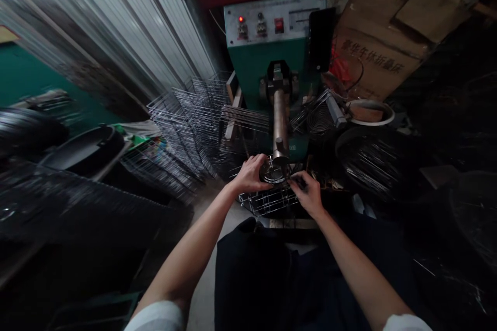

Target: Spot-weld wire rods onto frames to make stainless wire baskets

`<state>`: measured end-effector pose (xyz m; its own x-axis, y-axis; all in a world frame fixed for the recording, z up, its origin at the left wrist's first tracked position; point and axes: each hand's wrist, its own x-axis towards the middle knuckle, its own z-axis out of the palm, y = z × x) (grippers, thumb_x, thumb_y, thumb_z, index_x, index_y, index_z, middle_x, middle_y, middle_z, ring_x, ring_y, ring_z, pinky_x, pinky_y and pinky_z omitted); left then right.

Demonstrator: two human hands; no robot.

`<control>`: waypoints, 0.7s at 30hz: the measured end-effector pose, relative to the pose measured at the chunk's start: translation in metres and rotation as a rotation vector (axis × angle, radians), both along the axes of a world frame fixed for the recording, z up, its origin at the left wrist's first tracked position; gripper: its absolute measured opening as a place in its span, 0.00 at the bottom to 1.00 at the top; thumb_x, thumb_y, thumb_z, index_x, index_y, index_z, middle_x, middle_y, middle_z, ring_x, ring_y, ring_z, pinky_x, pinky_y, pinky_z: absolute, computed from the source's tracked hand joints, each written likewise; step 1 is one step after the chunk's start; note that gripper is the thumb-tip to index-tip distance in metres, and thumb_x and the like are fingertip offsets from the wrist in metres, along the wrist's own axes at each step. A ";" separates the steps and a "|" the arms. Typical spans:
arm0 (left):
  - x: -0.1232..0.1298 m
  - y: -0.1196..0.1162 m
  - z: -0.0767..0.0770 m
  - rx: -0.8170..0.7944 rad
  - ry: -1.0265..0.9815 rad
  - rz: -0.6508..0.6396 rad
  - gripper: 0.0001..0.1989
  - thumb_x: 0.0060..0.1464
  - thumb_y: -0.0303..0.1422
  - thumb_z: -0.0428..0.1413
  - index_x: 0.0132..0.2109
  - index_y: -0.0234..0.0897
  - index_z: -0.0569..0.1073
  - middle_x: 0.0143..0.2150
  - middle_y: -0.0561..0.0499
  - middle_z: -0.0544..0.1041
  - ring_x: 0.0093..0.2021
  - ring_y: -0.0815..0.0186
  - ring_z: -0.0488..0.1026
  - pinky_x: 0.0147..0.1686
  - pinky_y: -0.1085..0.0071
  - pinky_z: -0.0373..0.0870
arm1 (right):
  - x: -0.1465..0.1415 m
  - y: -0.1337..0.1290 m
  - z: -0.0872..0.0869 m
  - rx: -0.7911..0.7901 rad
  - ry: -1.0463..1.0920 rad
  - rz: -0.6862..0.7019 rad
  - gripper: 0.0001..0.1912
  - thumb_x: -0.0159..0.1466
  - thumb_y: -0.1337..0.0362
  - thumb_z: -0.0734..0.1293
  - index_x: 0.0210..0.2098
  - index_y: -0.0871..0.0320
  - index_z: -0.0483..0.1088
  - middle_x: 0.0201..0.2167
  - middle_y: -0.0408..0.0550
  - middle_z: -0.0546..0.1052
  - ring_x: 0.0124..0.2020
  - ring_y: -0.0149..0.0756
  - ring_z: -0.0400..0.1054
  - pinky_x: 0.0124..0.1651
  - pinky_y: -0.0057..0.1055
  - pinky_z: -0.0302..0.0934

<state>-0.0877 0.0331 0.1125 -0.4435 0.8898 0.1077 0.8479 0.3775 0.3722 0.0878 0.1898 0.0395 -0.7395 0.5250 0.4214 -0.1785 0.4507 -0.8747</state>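
A round metal wire ring [275, 180] lies under the tip of the welding machine's thick metal arm [280, 119]. My left hand [248, 175] curves around the ring's left side, thumb at its near edge and fingers farther back. On the other side, my right hand [308, 192] has its fingers pinched together at the ring's right edge. What is between those fingertips is too small and dark to make out. Below both hands sits a wire grid [267, 204], partly covered by them.
The green machine [248, 70] has a control panel [272, 19] with a lit red lamp. Stacked wire racks [190, 119] stand to the left. At right are a cardboard box [376, 41], a white-rimmed bowl [388, 120] and a dark tub [368, 163] of metal rods.
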 end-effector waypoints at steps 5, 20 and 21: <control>-0.007 -0.001 -0.005 0.013 -0.007 -0.012 0.39 0.37 0.47 0.67 0.55 0.37 0.65 0.49 0.44 0.71 0.50 0.50 0.69 0.52 0.54 0.66 | -0.003 0.002 -0.002 0.015 0.030 0.004 0.05 0.65 0.60 0.68 0.37 0.55 0.73 0.32 0.42 0.76 0.32 0.35 0.68 0.38 0.29 0.61; -0.029 -0.082 -0.053 0.146 -0.336 0.129 0.75 0.31 0.52 0.72 0.73 0.46 0.29 0.75 0.36 0.39 0.74 0.38 0.40 0.69 0.40 0.44 | 0.057 0.022 -0.012 -0.287 -0.139 0.111 0.10 0.67 0.55 0.66 0.41 0.56 0.71 0.39 0.50 0.80 0.41 0.41 0.77 0.44 0.36 0.70; -0.029 -0.095 -0.068 0.156 -0.465 0.173 0.76 0.33 0.52 0.71 0.72 0.48 0.24 0.75 0.36 0.37 0.74 0.39 0.41 0.68 0.39 0.46 | 0.068 0.022 -0.016 -0.352 -0.173 0.118 0.12 0.66 0.54 0.66 0.40 0.56 0.69 0.38 0.50 0.80 0.38 0.41 0.78 0.41 0.35 0.71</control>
